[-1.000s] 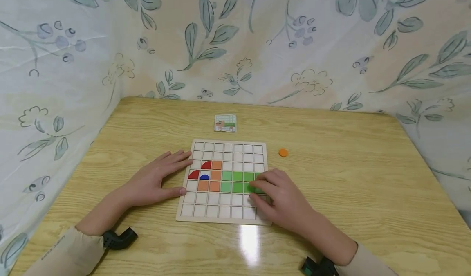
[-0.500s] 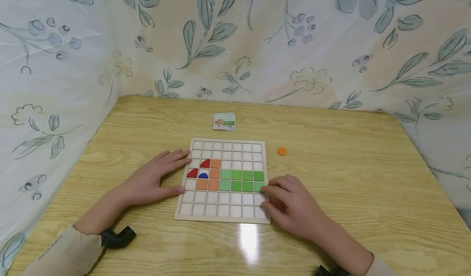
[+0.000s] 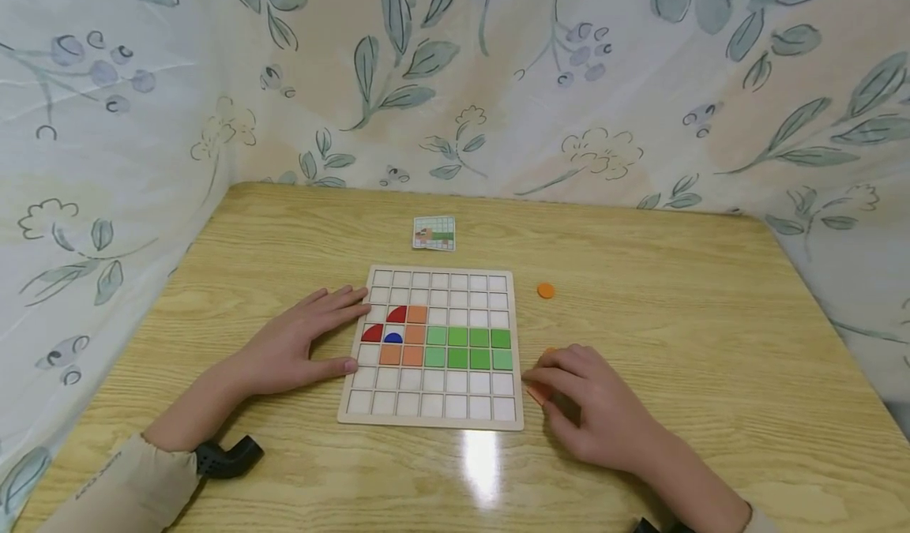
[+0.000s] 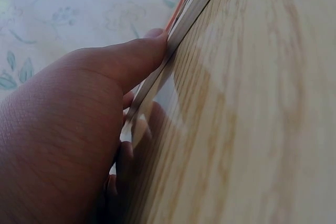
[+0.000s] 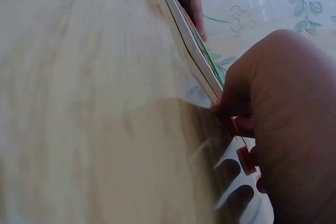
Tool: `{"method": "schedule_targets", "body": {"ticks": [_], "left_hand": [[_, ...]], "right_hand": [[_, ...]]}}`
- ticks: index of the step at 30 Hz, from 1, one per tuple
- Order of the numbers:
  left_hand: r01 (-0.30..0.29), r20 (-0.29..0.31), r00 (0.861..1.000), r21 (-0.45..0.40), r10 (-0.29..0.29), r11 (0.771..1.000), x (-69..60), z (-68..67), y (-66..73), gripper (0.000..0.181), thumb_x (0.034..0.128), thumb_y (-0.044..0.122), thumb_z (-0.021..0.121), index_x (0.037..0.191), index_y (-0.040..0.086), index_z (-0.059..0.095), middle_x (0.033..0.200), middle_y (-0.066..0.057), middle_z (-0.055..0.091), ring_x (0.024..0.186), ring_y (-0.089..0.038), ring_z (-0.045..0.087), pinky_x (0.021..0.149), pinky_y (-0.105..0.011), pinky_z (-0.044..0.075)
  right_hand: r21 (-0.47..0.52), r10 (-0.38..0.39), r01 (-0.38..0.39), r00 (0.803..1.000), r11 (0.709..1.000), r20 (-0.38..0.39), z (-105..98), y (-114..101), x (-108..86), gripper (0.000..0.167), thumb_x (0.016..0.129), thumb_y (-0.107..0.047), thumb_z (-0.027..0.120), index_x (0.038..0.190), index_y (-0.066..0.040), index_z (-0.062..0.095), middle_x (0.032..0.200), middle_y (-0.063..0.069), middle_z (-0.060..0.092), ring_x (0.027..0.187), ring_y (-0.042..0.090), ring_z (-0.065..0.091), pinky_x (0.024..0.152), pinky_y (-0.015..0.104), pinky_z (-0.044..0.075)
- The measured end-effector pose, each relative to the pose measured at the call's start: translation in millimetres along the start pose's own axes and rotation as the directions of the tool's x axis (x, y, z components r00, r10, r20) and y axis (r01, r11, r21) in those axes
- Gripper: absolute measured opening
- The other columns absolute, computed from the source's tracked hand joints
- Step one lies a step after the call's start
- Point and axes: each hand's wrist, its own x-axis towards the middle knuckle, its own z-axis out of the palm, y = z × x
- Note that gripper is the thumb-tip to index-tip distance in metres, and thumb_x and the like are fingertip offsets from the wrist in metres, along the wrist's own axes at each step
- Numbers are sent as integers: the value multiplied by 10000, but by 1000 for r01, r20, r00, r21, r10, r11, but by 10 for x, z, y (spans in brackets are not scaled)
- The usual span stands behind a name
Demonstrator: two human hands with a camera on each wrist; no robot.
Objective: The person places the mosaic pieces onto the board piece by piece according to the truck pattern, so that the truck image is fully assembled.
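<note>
A square wooden grid board (image 3: 432, 422) lies mid-table, its cells holding flat green tiles (image 3: 479, 347), orange squares (image 3: 415, 334), red quarter-circle pieces (image 3: 396, 314) and a blue half-circle (image 3: 393, 338). My left hand (image 3: 295, 349) rests at the board's left edge, fingers and thumb extended; in the left wrist view, the thumb (image 4: 139, 56) touches that edge. Just off the board's right side, my right hand (image 3: 600, 407) pinches an orange tile (image 3: 538, 393) between thumb and fingers. Another orange piece (image 3: 550, 350) shows partly behind those fingers; the right wrist view also shows an orange piece (image 5: 245, 160) there.
Behind the board lies a small pattern card (image 3: 434, 234) with a coloured grid picture. An orange round disc (image 3: 546, 290) is on the wooden table (image 3: 675, 304) to the board's right. Leaf-patterned cloth (image 3: 462, 83) hangs behind the table.
My right hand has moved right, off the green tiles and onto the table beside the board, where it now pinches an orange tile. The left hand stays at the board's edge.
</note>
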Motion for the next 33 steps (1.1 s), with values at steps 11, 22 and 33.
{"method": "schedule_targets", "body": {"ticks": [11, 22, 33], "left_hand": [[10, -1, 1000, 3, -10, 1000, -10, -8, 4, 857, 989, 604, 756, 1697, 237, 442, 1793, 27, 283, 1654, -262, 250, 1358, -418, 106], [-14, -10, 1000, 1, 14, 1000, 10, -22, 3, 839, 999, 579, 756, 1695, 226, 448, 1790, 6, 297, 1652, -273, 259, 1358, -389, 93], [-4, -16, 1000, -2, 4, 1000, -12, -17, 20, 845, 993, 589, 760, 1686, 208, 464, 1787, 3, 305, 1651, -276, 259, 1359, -402, 100]], "right_hand": [[9, 24, -24, 1000, 1000, 14, -12, 25, -27, 243, 894, -110, 806, 1131, -156, 823, 1091, -74, 703, 953, 125, 597, 885, 288, 430], [-8, 10, -11, 998, 1000, -57, -24, 50, 13, 186, 1039, -257, 698, 1088, -136, 829, 1067, -59, 722, 938, 135, 624, 891, 296, 449], [-5, 8, -9, 991, 1000, -133, 29, 45, 129, 276, 1071, -288, 678, 1097, -58, 827, 1057, 2, 727, 938, 195, 635, 869, 284, 463]]}}
